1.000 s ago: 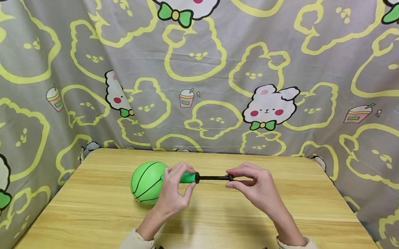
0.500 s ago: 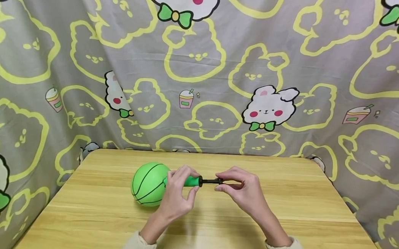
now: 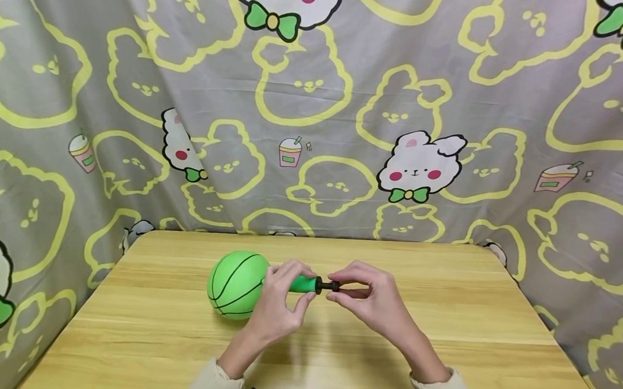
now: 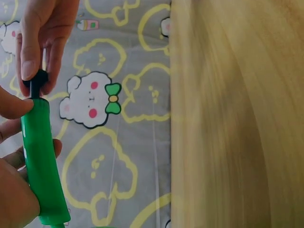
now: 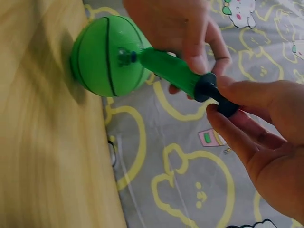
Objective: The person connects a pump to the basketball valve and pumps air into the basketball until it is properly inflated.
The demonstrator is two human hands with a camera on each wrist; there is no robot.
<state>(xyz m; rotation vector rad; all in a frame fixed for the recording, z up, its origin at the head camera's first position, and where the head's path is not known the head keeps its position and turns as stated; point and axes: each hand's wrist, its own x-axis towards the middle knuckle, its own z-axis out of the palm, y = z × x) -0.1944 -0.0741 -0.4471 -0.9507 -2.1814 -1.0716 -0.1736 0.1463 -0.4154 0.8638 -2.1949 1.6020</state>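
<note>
A green ball (image 3: 236, 285) with black lines rests on the wooden table, left of both hands. Joined to its side is a green hand pump (image 5: 168, 70) with a black end cap and a black plunger. My left hand (image 3: 278, 302) grips the pump's barrel, fingers curled around it, as the left wrist view shows of the barrel (image 4: 43, 156). With thumb and fingers my right hand (image 3: 372, 293) pinches the black plunger handle (image 5: 226, 107). Only a short length of plunger rod shows between cap and handle. The left hand hides part of the barrel in the head view.
The wooden table (image 3: 443, 321) spreads around the hands. Behind it and at both sides hangs a grey curtain (image 3: 338, 101) with yellow outlines and cartoon animals. Black straps with devices sit at both wrists.
My right hand has moved left toward the left hand, pushing the plunger into the barrel, so less rod shows. The left hand, pump and ball have shifted slightly right.
</note>
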